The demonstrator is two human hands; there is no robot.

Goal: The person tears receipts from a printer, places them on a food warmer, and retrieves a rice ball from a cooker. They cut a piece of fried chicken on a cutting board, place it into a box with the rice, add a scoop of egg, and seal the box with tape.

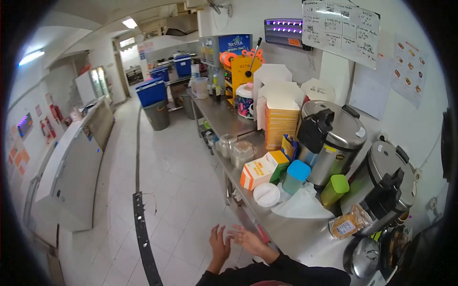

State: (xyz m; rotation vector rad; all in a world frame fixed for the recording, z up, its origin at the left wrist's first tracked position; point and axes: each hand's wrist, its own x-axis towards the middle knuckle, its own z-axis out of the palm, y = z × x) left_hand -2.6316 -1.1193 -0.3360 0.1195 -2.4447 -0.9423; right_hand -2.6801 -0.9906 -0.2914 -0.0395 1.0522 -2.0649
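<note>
My left hand is raised in front of me over the tiled floor, its fingers loosely curled and apart. Close beside it my right hand is turned partly palm up, fingers stretched toward the left one. Nothing shows in either hand. Nearest to them is the edge of the steel counter. On it stand a round white lid or container, an orange and white carton, a blue-lidded tub and a white plastic bag or sheet.
Two large steel cookers stand along the wall, with a green-lidded container, a packaged food bag and a lidded pot nearby. Stacked cardboard boxes rise behind. A grey bin and a white chest stand across the floor.
</note>
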